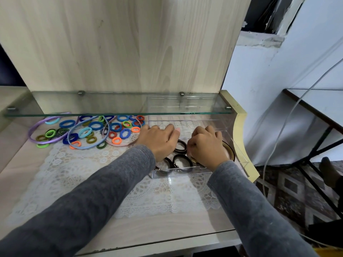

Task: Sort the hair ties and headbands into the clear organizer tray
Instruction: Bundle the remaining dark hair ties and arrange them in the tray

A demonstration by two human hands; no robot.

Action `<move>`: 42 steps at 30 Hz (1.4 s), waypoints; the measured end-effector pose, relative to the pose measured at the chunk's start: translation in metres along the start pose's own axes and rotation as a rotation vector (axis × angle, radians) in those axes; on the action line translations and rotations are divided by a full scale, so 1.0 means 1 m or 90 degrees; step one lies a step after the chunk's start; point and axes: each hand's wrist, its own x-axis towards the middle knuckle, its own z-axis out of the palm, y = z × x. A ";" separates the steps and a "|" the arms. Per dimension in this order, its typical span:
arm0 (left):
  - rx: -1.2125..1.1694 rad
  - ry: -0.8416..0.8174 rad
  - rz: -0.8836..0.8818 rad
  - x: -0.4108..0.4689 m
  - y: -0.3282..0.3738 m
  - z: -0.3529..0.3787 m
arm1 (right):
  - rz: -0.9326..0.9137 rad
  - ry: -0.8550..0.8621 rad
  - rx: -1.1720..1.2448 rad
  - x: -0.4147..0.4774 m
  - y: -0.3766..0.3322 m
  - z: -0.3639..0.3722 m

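Headbands [181, 146] coiled in the clear tray [202, 172] could spring out if the left hand [159, 140] or right hand [206, 147] slips; whether either curled grip clamps one is unclear.

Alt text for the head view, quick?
The left hand and right hand reach into the clear organizer tray over dark ties lying inside; any grip is hidden. Colourful hair ties and pastel headbands lie left of it on a lace mat.

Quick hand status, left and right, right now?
Left hand: fingers curled over a dark hair tie in the tray; grip hidden, cannot tell.
Right hand: curled over a brown band; cannot tell.
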 end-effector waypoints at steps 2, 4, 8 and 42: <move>-0.008 -0.009 -0.015 0.003 0.003 -0.002 | -0.012 0.013 -0.021 0.001 -0.001 0.002; -0.013 -0.014 -0.032 0.005 0.004 -0.002 | -0.021 0.021 -0.034 0.003 -0.001 0.003; -0.013 -0.022 -0.051 0.007 0.006 -0.002 | -0.021 0.032 -0.031 0.005 -0.002 0.005; 0.207 -0.023 0.094 -0.004 -0.005 0.004 | -0.001 -0.036 0.021 0.005 -0.008 0.007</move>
